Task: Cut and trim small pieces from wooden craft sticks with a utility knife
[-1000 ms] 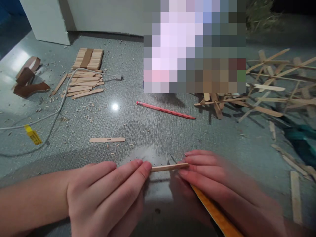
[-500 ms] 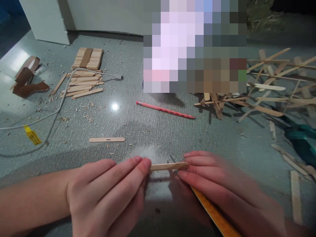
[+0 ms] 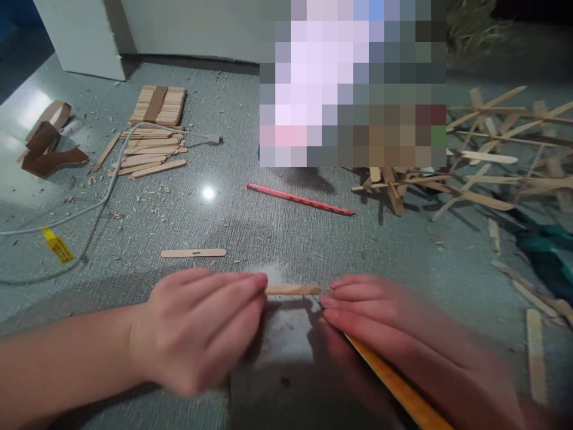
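My left hand (image 3: 201, 328) is closed, pinching a wooden craft stick (image 3: 293, 289) near its left end. The stick lies level just above the tabletop, its free end pointing right. Close to that free end are the fingertips of my right hand (image 3: 385, 322), which is closed around a long orange-edged tool (image 3: 385, 376) with a dark underside. The tool slants down to the bottom edge of the view; its front part is mostly hidden by my fingers, so its kind is unclear. A loose craft stick (image 3: 194, 253) with a small dark mark lies beyond my left hand.
Past my hands lies a red pencil (image 3: 299, 199). A banded stick bundle (image 3: 157, 106), loose sticks (image 3: 150, 156), a white cable (image 3: 105, 200) and brown strips (image 3: 49, 140) are on the left. Joined sticks (image 3: 487, 149) and a teal-handled tool (image 3: 546, 251) occupy the right.
My left hand has lifted slightly and turned. The stick's right end has drawn left, away from my right fingertips. My right hand has barely moved.
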A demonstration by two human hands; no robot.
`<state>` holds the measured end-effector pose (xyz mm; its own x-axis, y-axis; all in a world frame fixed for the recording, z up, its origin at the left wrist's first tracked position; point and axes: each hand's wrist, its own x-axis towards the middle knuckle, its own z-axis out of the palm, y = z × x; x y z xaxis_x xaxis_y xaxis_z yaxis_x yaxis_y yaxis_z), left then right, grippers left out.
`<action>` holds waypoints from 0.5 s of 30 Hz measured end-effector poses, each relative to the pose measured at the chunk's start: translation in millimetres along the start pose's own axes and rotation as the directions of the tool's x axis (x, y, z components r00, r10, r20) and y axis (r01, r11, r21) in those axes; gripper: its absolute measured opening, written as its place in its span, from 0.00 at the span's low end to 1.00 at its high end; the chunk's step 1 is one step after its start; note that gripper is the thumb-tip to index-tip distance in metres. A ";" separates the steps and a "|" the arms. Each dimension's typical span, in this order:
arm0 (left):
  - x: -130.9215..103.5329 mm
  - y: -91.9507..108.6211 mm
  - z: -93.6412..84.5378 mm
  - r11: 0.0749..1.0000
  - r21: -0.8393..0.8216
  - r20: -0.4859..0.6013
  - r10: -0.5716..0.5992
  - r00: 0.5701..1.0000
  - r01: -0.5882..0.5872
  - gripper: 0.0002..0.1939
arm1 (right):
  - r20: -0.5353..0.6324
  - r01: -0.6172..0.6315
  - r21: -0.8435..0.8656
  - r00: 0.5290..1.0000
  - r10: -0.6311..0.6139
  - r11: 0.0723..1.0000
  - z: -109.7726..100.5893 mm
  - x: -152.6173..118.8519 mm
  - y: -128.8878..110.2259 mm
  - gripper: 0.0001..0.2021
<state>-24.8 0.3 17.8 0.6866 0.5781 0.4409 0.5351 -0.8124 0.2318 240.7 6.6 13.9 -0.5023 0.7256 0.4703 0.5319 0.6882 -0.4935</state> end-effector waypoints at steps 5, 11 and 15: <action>11.9 -21.7 18.0 0.962 -0.089 0.162 -0.243 0.956 0.259 0.11 | -0.027 0.042 0.091 0.999 -0.040 0.995 5.2 -2.2 3.9 0.15; 10.0 -22.2 22.9 0.951 -0.139 0.224 -0.242 0.944 0.276 0.15 | 0.017 -0.024 0.186 1.000 0.021 0.982 12.9 4.5 11.5 0.08; 11.4 -24.8 24.5 0.929 -0.200 0.250 -0.258 0.933 0.310 0.16 | 0.069 -0.070 0.185 0.996 0.058 0.980 18.7 9.3 11.9 0.05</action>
<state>-18.1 28.9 -4.1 0.6256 0.7683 0.1353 0.6118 -0.5908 0.5260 229.6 21.5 -1.2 -0.5168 0.7624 0.3894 0.4302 0.6245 -0.6518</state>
